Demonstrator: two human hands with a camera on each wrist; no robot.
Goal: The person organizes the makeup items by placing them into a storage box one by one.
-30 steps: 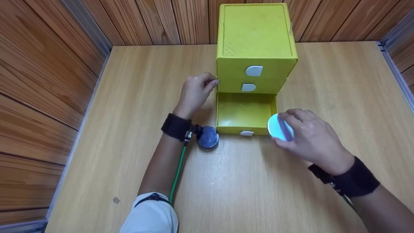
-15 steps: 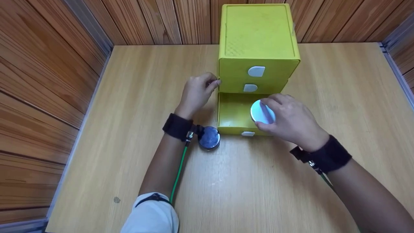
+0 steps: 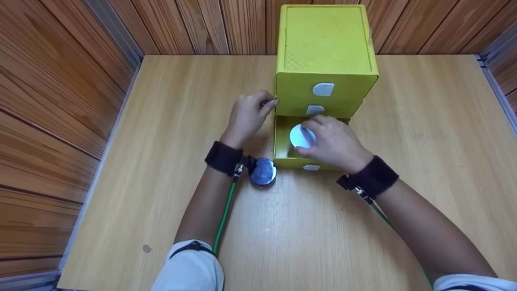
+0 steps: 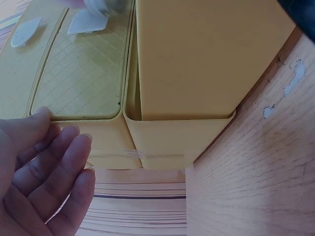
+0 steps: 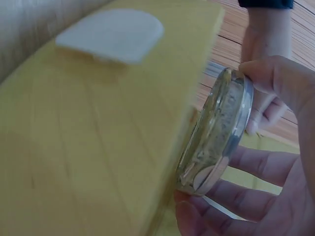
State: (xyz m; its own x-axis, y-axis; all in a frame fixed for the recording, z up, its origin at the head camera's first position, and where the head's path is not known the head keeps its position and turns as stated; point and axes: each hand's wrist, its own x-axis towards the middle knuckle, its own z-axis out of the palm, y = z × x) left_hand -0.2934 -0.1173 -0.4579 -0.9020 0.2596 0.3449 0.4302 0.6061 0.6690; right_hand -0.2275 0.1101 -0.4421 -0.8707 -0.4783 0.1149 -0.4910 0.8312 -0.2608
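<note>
A yellow drawer cabinet (image 3: 327, 40) stands at the back, its bottom drawer (image 3: 297, 162) pulled out. My left hand (image 3: 249, 115) holds the cabinet's left front edge; in the left wrist view the thumb (image 4: 42, 118) lies on the front corner and curled fingers (image 4: 64, 157) are at the side wall. Over the open drawer my right hand (image 3: 335, 141) grips a round, flat, clear disc (image 3: 302, 136) with a shiny rim. The right wrist view shows this disc (image 5: 216, 132) tilted on edge between thumb and fingers, close to the drawer's front wall (image 5: 98, 132).
A dark round disc with a shiny rim (image 3: 262, 173) lies on the wooden table (image 3: 282, 234) just left of the drawer front, beside the left wrist strap (image 3: 224, 158). White tabs (image 3: 323, 89) serve as drawer handles. Wood-plank walls (image 3: 48, 101) enclose the left and back.
My right hand has carried the clear disc leftward from the drawer's right front corner to over its interior. The left hand stays at the cabinet edge.
</note>
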